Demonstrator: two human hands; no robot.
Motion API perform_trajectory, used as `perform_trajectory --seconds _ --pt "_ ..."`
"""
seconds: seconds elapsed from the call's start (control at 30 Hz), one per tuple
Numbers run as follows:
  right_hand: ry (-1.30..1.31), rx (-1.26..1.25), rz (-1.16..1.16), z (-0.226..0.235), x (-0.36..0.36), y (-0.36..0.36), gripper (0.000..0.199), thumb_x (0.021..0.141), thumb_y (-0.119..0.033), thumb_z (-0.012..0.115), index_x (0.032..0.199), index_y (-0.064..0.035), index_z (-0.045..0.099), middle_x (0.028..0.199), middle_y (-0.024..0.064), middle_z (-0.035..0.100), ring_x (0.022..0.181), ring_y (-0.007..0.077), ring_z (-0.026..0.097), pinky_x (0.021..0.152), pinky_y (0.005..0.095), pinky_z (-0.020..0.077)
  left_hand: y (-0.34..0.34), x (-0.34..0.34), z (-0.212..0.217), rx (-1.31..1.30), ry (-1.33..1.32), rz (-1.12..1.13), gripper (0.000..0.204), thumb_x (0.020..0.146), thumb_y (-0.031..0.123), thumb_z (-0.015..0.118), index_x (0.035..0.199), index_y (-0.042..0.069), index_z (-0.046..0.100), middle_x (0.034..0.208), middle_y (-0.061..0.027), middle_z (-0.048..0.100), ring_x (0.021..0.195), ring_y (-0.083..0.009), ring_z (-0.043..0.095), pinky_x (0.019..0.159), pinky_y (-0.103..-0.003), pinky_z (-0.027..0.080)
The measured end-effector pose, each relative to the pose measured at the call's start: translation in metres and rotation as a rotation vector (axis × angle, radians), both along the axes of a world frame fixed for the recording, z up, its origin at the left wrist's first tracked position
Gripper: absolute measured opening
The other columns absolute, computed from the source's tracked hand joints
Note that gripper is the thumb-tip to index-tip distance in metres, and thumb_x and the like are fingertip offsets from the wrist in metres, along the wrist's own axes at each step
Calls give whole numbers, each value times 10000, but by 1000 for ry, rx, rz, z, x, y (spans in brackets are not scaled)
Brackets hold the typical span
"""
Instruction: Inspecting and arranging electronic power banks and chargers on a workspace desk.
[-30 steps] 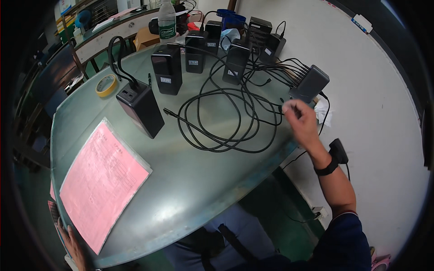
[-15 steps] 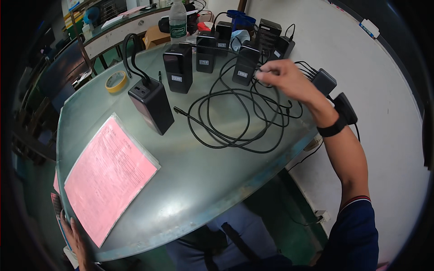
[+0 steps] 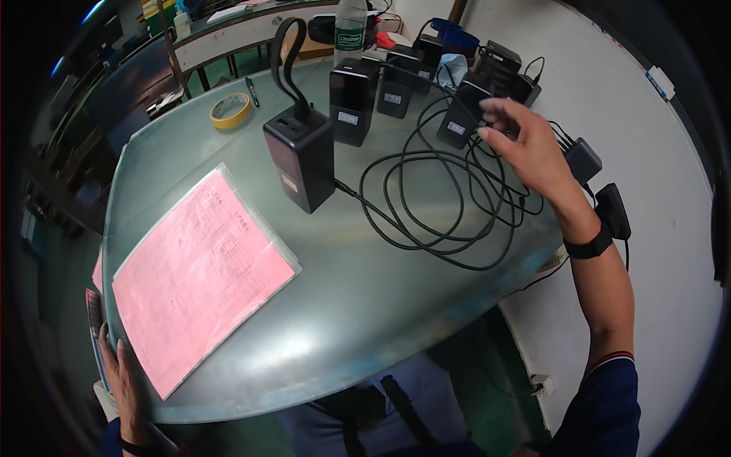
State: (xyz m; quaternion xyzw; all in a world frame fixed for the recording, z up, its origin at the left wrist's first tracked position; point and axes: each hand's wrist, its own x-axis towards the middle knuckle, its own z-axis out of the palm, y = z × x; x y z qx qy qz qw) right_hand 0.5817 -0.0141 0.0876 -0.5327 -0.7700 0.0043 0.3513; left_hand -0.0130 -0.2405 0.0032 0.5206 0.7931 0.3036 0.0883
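My right hand (image 3: 529,145) hovers over the far right of the table, thumb and index finger curved with a gap between them. Beside its fingertips stands a black power bank (image 3: 462,118) with a small white label. A long black braided cable (image 3: 449,247) lies in loose coils below that hand. At the table's left edge, my left hand (image 3: 120,373) has its fingers stretched out along the rim, next to a thin dark notebook-like item (image 3: 94,320). A larger black power bank (image 3: 299,164) with a looped strap on top stands left of the coils.
A pink sheet in a clear sleeve (image 3: 202,282) covers the table's left part. Yellow tape (image 3: 230,111), a pen (image 3: 252,92) and a water bottle (image 3: 350,34) are farther back. Several more black power banks (image 3: 354,103) stand there. A black adapter (image 3: 583,160) is near the white wall.
The view has shifted, so the table's things appear farther right and higher. My right thumb and index finger, close together before, have parted. My left hand stays by the table edge.
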Motion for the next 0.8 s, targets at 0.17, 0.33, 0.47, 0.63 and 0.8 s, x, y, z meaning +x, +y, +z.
perform_trajectory --seconds 0.17,0.33,0.47,0.63,0.8 --pt "-68 114 167 21 -65 37 406 852 -259 658 1173 -13 622 1034 153 663 907 264 640 800 341 502 -2 -8 -6 -15 -9 19 620 992 395 435 1417 -48 351 1420 -227 405 1333 -321 374 1114 -392 255" --pt "-245 276 321 21 -113 94 428 863 -312 644 1183 -28 627 1029 166 672 943 327 643 847 368 501 1 -7 -8 -14 -7 31 609 997 382 435 1425 -42 346 1434 -224 394 1350 -318 358 1126 -387 237" --pt "-318 82 290 20 -128 119 417 883 -334 624 1159 -22 650 994 180 687 938 337 651 856 382 501 -1 -11 -12 1 -32 39 589 1001 356 436 1426 -42 345 1437 -225 393 1352 -317 358 1129 -379 234" --pt "-272 -39 441 28 -113 126 376 901 -295 627 1180 -45 657 1058 177 692 982 302 660 881 374 501 1 -18 -13 -17 -27 5 563 1005 325 436 1422 -46 356 1448 -214 390 1358 -308 355 1130 -376 236" --pt "-420 -55 400 41 -104 129 331 896 -189 642 1189 -36 642 1060 144 679 989 271 644 875 364 496 -5 -17 -9 -12 -13 -12 565 1008 324 430 1425 -48 350 1445 -218 395 1357 -315 357 1131 -385 238"
